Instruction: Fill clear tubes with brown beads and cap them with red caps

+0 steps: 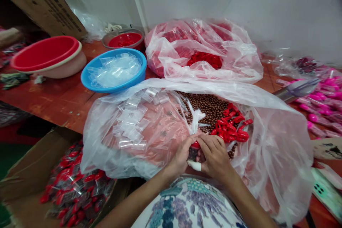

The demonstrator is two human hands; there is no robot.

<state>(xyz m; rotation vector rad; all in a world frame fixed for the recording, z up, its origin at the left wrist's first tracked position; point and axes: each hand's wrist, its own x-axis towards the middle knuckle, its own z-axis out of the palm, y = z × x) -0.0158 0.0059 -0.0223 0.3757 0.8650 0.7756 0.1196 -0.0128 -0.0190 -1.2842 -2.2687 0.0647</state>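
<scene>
My left hand and my right hand meet in front of my body, both closed around a small clear container with a red cap and dark contents. White wrapping covers a digit of my right hand. Just beyond my fingers lies a pile of red plastic caps. Small brown balls spread behind them on a clear plastic sheet. Clear empty containers lie on the sheet to the left. A knotted white piece of plastic stands up near my hands.
A blue basin holds clear pieces; red basins stand farther left. Behind is a bag of red parts. Below left, a cardboard box contains red-capped containers. Pink items and a phone are at right.
</scene>
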